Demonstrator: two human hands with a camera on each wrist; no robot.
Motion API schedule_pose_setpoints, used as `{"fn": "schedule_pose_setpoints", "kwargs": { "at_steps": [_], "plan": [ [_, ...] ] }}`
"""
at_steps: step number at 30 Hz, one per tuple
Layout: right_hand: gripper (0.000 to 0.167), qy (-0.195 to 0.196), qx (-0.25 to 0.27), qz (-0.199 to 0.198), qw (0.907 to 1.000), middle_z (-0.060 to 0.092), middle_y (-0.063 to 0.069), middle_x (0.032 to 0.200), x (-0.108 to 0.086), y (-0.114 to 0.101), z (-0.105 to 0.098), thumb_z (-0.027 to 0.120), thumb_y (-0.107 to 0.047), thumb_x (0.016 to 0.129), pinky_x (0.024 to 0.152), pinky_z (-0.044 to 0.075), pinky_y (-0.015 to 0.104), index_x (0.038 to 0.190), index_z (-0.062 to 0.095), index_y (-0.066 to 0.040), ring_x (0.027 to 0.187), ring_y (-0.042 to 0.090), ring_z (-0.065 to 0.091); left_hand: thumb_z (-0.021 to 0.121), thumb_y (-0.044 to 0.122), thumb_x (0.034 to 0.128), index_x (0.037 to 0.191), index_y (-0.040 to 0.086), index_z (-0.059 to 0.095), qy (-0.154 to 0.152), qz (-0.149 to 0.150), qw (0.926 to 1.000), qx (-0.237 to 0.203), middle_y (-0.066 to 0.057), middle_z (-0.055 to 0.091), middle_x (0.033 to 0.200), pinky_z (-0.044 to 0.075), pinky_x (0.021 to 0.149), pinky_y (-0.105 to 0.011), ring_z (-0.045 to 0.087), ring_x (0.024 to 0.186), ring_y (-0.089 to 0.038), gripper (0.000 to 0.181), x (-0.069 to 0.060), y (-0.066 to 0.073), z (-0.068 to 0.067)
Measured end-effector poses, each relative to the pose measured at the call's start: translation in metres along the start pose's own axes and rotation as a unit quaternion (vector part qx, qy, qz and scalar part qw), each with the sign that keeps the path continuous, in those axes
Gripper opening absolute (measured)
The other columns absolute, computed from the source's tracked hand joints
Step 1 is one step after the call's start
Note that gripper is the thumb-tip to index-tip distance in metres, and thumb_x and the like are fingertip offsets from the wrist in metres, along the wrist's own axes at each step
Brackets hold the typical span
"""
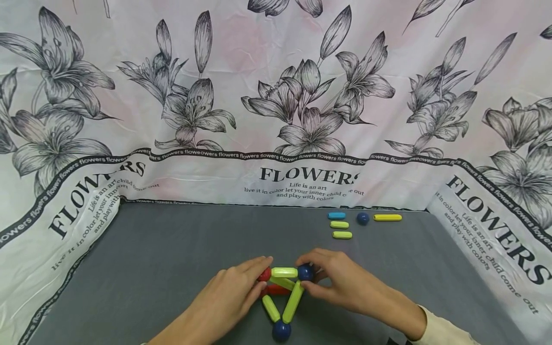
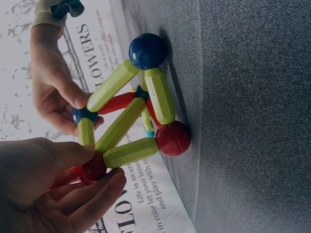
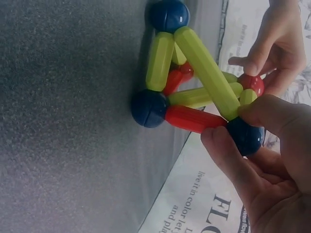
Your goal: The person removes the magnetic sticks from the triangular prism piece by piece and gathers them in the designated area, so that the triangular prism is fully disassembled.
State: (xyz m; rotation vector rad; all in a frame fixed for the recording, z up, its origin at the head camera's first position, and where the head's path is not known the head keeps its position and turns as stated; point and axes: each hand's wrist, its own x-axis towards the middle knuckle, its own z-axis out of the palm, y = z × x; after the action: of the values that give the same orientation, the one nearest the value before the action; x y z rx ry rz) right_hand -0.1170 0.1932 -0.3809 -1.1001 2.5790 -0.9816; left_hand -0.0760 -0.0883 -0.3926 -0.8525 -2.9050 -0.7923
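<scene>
A frame of yellow-green and red rods with red and blue balls stands on the grey cloth. At its upper left corner my left hand [image 1: 228,292] pinches a red ball [image 2: 92,167] between thumb and fingers. My right hand [image 1: 345,282] grips the blue ball [image 3: 244,136] at the upper right corner. A yellow-green rod [image 1: 284,272] joins these two balls. Nearest the front edge of the view, another blue ball [image 1: 281,330] rests at the base, with yellow-green rods meeting it. A red rod [image 3: 194,119] runs from the right-held ball to a lower blue ball [image 3: 149,108].
At the back right of the grey cloth [image 1: 172,249] lie a blue rod [image 1: 337,215], two short yellow-green rods [image 1: 339,224], a loose blue ball [image 1: 362,218] and a yellow rod [image 1: 387,217]. Flower-printed fabric [image 1: 207,177] hangs behind and along both sides.
</scene>
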Motion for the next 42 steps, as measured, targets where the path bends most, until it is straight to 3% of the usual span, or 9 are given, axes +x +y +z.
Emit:
{"fn": "schedule_pose_setpoints", "kwargs": {
  "at_steps": [13, 21, 25, 29, 33, 38, 42],
  "plan": [
    [0.030, 0.020, 0.012, 0.012, 0.9997, 0.070, -0.002, 0.116, -0.003, 0.000, 0.002, 0.080, -0.016, 0.097, 0.077, 0.060, 0.020, 0.124, 0.068, -0.010, 0.096, 0.004, 0.071, 0.068, 0.023, 0.1063, 0.149, 0.011, 0.061, 0.005, 0.004, 1.0000, -0.002, -0.007, 0.065, 0.145, 0.061, 0.092, -0.040, 0.071, 0.119, -0.022, 0.045, 0.001, 0.000, 0.002],
    [0.033, 0.035, -0.033, 0.015, 0.9987, 0.068, -0.008, 0.110, -0.003, -0.001, 0.004, 0.084, -0.013, 0.092, 0.070, 0.059, 0.021, 0.120, 0.067, -0.013, 0.085, 0.002, 0.067, 0.067, 0.024, 0.1066, 0.149, 0.011, 0.061, 0.012, 0.009, 0.9999, -0.002, -0.006, 0.065, 0.145, 0.061, 0.092, -0.041, 0.071, 0.119, -0.021, 0.045, 0.001, 0.000, 0.003],
    [0.032, 0.053, -0.068, -0.014, 0.9962, 0.066, -0.011, 0.108, -0.004, -0.001, 0.006, 0.083, -0.015, 0.092, 0.064, 0.056, 0.020, 0.120, 0.068, -0.018, 0.080, 0.004, 0.063, 0.068, 0.023, 0.1064, 0.149, 0.011, 0.060, 0.015, 0.011, 0.9998, -0.003, -0.006, 0.065, 0.145, 0.061, 0.092, -0.040, 0.071, 0.119, -0.021, 0.045, 0.001, 0.000, 0.003],
    [0.027, 0.081, -0.093, -0.058, 0.9907, 0.065, -0.012, 0.110, -0.005, 0.001, 0.006, 0.082, -0.015, 0.094, 0.068, 0.058, 0.023, 0.117, 0.070, -0.022, 0.084, 0.001, 0.061, 0.068, 0.023, 0.1061, 0.149, 0.011, 0.061, 0.016, 0.016, 0.9997, -0.001, -0.006, 0.065, 0.145, 0.061, 0.090, -0.039, 0.072, 0.117, -0.021, 0.045, 0.001, 0.000, 0.004],
    [0.021, 0.108, -0.103, -0.074, 0.9860, 0.065, -0.012, 0.109, -0.005, 0.003, 0.003, 0.080, -0.014, 0.095, 0.067, 0.057, 0.023, 0.112, 0.072, -0.023, 0.083, 0.002, 0.060, 0.069, 0.023, 0.1058, 0.148, 0.011, 0.061, 0.015, 0.015, 0.9998, 0.002, -0.007, 0.066, 0.144, 0.061, 0.090, -0.040, 0.072, 0.117, -0.022, 0.045, 0.001, 0.000, 0.004],
    [0.025, 0.124, -0.102, -0.053, 0.9856, 0.065, -0.012, 0.110, -0.010, 0.005, -0.006, 0.082, -0.014, 0.095, 0.057, 0.050, 0.019, 0.115, 0.072, -0.026, 0.073, 0.003, 0.056, 0.069, 0.024, 0.1057, 0.148, 0.011, 0.061, 0.012, 0.011, 0.9998, 0.007, -0.007, 0.066, 0.144, 0.061, 0.091, -0.041, 0.072, 0.117, -0.022, 0.045, 0.001, -0.001, 0.003],
    [0.032, 0.137, -0.114, -0.016, 0.9838, 0.068, -0.011, 0.112, -0.015, 0.012, -0.014, 0.084, -0.017, 0.094, 0.057, 0.049, 0.019, 0.123, 0.071, -0.023, 0.071, 0.000, 0.054, 0.069, 0.024, 0.1057, 0.148, 0.011, 0.061, 0.014, 0.013, 0.9998, 0.010, -0.007, 0.067, 0.143, 0.061, 0.091, -0.041, 0.072, 0.117, -0.023, 0.045, 0.000, 0.000, 0.003]
  ]
}}
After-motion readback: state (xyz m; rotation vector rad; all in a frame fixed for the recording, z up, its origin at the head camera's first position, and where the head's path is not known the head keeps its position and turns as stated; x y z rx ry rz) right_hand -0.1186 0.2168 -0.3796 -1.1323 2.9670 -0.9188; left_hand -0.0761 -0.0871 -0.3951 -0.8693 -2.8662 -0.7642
